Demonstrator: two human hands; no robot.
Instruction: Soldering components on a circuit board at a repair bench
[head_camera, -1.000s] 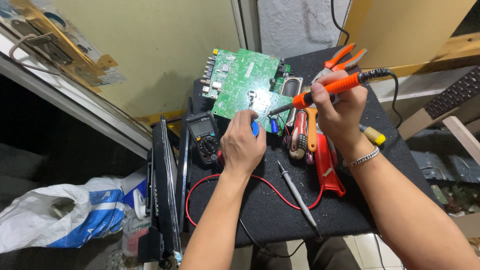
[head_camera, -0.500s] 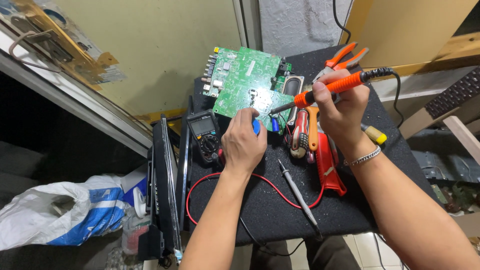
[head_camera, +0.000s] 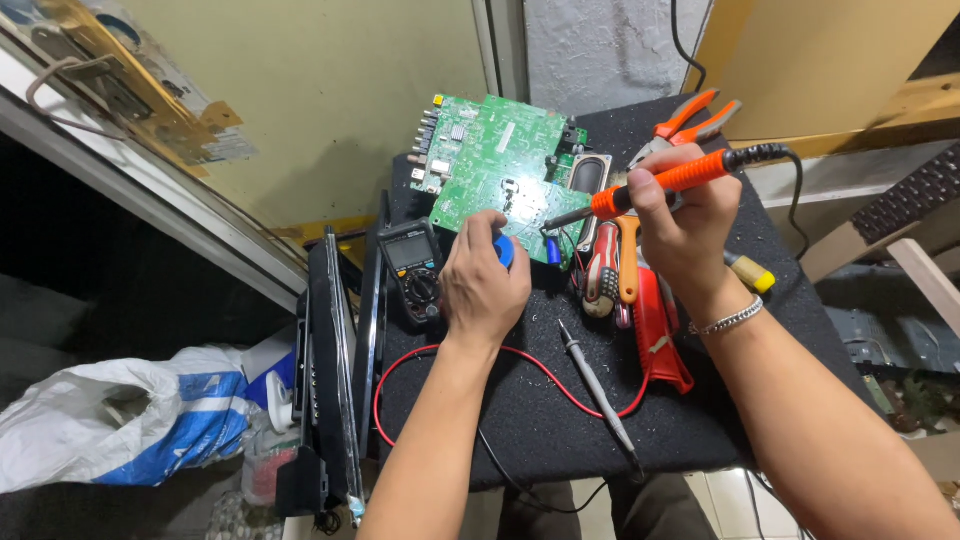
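My right hand (head_camera: 680, 225) grips an orange-handled soldering iron (head_camera: 655, 185), its metal tip pointing left at the near edge of a green circuit board (head_camera: 495, 165). My left hand (head_camera: 485, 280) is closed over a small blue object (head_camera: 503, 250) at the board's near edge; most of that object is hidden by my fingers. A dark multimeter (head_camera: 412, 270) lies just left of my left hand. Its red lead (head_camera: 545, 370) and a grey probe (head_camera: 595, 385) run across the black mat (head_camera: 560, 420).
Orange-handled pliers (head_camera: 690, 118) lie at the mat's far right, with screwdrivers (head_camera: 610, 270), a red tool (head_camera: 660, 330) and a yellow-ended handle (head_camera: 752, 275) under my right hand. A flat panel (head_camera: 330, 370) stands on edge at the left, beside a white and blue bag (head_camera: 130, 420).
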